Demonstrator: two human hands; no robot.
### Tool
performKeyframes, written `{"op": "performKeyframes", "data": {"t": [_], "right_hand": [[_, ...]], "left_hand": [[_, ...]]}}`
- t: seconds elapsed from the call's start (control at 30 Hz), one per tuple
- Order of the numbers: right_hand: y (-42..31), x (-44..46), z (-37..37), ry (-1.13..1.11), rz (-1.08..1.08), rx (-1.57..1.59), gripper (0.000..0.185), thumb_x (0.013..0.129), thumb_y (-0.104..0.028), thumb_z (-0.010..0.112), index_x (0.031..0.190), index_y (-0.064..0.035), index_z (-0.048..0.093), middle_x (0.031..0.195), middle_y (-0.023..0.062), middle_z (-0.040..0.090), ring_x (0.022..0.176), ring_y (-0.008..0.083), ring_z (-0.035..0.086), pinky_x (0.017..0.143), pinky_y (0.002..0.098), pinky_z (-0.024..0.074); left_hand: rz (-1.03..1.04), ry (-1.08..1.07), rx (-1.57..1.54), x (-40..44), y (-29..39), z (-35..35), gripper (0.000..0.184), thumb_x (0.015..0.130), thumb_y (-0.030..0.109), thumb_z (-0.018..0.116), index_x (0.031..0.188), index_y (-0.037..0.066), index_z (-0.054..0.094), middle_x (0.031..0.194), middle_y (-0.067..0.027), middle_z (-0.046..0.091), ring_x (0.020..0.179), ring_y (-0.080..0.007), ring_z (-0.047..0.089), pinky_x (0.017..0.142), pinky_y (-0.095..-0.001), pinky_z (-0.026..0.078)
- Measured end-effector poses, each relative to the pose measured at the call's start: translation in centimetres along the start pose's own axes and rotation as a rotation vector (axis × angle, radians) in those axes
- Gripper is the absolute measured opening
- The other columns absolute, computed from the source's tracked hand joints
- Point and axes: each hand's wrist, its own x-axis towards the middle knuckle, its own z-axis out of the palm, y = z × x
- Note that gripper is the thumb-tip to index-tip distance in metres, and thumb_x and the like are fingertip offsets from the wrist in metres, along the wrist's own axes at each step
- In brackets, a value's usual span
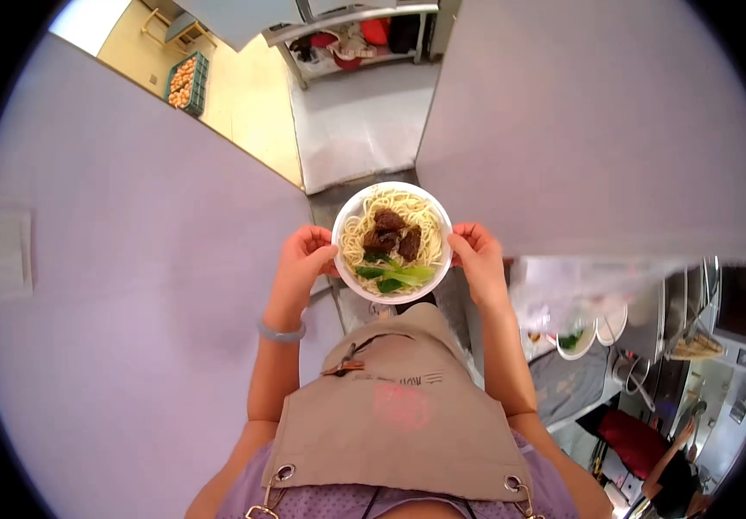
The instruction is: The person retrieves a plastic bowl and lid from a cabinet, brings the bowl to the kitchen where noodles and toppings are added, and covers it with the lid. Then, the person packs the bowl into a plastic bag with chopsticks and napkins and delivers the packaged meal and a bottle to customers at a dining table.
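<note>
A round white bowl (447, 245) of noodles (408, 206) is held level in front of my body. Chunks of brown meat (387, 232) and green leafy vegetable (395, 275) lie on the noodles. My left hand (310, 252) pinches the bowl's left rim, thumb toward the top edge; a grey bangle circles that wrist. On the opposite side, my right hand (474, 246) grips the right rim in the same way. The undersides of the fingers are partly hidden by the bowl.
Walls flank a narrow passage on both sides. Ahead stands a metal shelf (356, 52) with bags; a green crate (186, 84) of eggs sits at upper left. At lower right are a counter with bowls (575, 342), kitchen equipment and another person (674, 467).
</note>
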Motion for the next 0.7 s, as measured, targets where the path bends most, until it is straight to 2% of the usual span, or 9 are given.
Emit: {"op": "performKeyframes", "data": {"t": [0.13, 0.2, 0.27, 0.37, 0.4, 0.47, 0.6, 0.63, 0.7], "right_hand": [[-2.0, 10.1, 3.7, -0.010, 0.008, -0.020, 0.011, 0.083, -0.009, 0.056, 0.089, -0.0010, 0.055, 0.075, 0.0013, 0.058, 0.063, 0.0065, 0.053, 0.055, 0.0205, 0.0426], [-1.5, 10.9, 3.1, 0.015, 0.003, -0.007, 0.010, 0.082, -0.009, 0.055, 0.088, -0.0007, 0.054, 0.074, 0.0014, 0.058, 0.062, 0.0064, 0.053, 0.054, 0.0206, 0.0426], [-1.5, 13.0, 3.0, 0.026, -0.016, 0.021, 0.010, 0.082, -0.009, 0.055, 0.088, -0.0006, 0.054, 0.073, 0.0018, 0.058, 0.060, 0.0067, 0.053, 0.052, 0.0211, 0.0429], [-4.9, 16.4, 2.6, 0.033, -0.010, 0.015, 0.009, 0.083, -0.008, 0.054, 0.088, -0.0013, 0.052, 0.075, 0.0028, 0.057, 0.061, 0.0072, 0.053, 0.052, 0.0214, 0.0434], [-4.7, 12.2, 2.0, 0.065, 0.009, 0.035, 0.009, 0.083, -0.008, 0.054, 0.088, -0.0013, 0.052, 0.075, 0.0028, 0.057, 0.061, 0.0072, 0.053, 0.052, 0.0214, 0.0434], [-7.0, 15.8, 2.3, 0.080, -0.033, 0.086, 0.010, 0.083, -0.008, 0.054, 0.088, -0.0009, 0.051, 0.074, 0.0026, 0.056, 0.061, 0.0075, 0.053, 0.053, 0.0218, 0.0443], [-11.7, 21.0, 1.6, 0.117, 0.057, 0.061, 0.007, 0.082, -0.004, 0.053, 0.087, -0.0006, 0.048, 0.074, 0.0034, 0.054, 0.063, 0.0083, 0.055, 0.053, 0.0221, 0.0487], [-5.2, 8.8, 3.6, 0.191, 0.034, 0.087, 0.007, 0.082, -0.004, 0.053, 0.087, -0.0006, 0.048, 0.074, 0.0034, 0.054, 0.063, 0.0083, 0.055, 0.053, 0.0221, 0.0487], [-6.7, 13.1, 4.4, 0.206, 0.064, 0.129, 0.007, 0.082, -0.002, 0.052, 0.086, -0.0005, 0.046, 0.075, 0.0048, 0.054, 0.063, 0.0094, 0.056, 0.054, 0.0227, 0.0511]], "left_hand": [[0.022, 0.009, 0.009, 9.0, 2.9, -2.8, 0.013, 0.078, 0.006, 0.056, 0.089, -0.001, 0.054, 0.077, -0.0057, 0.059, 0.064, -0.0112, 0.058, 0.058, -0.0255, 0.051], [-0.005, 0.084, -0.028, 9.3, 2.0, -1.4, 0.013, 0.078, 0.004, 0.054, 0.090, -0.002, 0.053, 0.072, -0.0048, 0.058, 0.059, -0.0094, 0.056, 0.053, -0.0227, 0.049], [-0.011, 0.071, -0.030, 11.8, 2.7, -1.1, 0.011, 0.079, 0.004, 0.053, 0.088, -0.001, 0.053, 0.071, -0.0042, 0.057, 0.059, -0.0088, 0.056, 0.051, -0.0227, 0.048], [-0.032, 0.042, 0.000, 16.4, 6.5, 0.4, 0.008, 0.080, 0.006, 0.050, 0.085, 0.001, 0.052, 0.069, -0.0029, 0.055, 0.059, -0.0085, 0.055, 0.051, -0.0219, 0.046], [-0.058, 0.019, 0.023, 13.3, 6.8, 1.0, 0.008, 0.080, 0.006, 0.050, 0.085, 0.001, 0.052, 0.069, -0.0029, 0.055, 0.059, -0.0085, 0.055, 0.051, -0.0219, 0.046], [-0.037, 0.017, 0.120, 18.2, 9.7, 1.9, 0.008, 0.079, 0.008, 0.050, 0.084, 0.002, 0.051, 0.068, -0.0019, 0.054, 0.057, -0.0088, 0.053, 0.050, -0.0215, 0.045], [-0.048, -0.153, 0.365, 28.2, 15.1, 5.2, 0.010, 0.079, 0.015, 0.052, 0.080, 0.005, 0.049, 0.070, 0.0004, 0.049, 0.058, -0.0069, 0.048, 0.050, -0.0216, 0.041], [0.020, -0.288, 0.456, 19.6, 9.0, 1.4, 0.011, 0.079, 0.017, 0.051, 0.080, 0.006, 0.049, 0.068, 0.0010, 0.048, 0.056, -0.0064, 0.046, 0.049, -0.0208, 0.039], [0.097, -0.404, 0.587, 28.1, 11.1, 2.8, 0.011, 0.079, 0.016, 0.051, 0.080, 0.006, 0.048, 0.068, 0.0014, 0.047, 0.056, -0.0063, 0.045, 0.048, -0.0209, 0.038]]}}
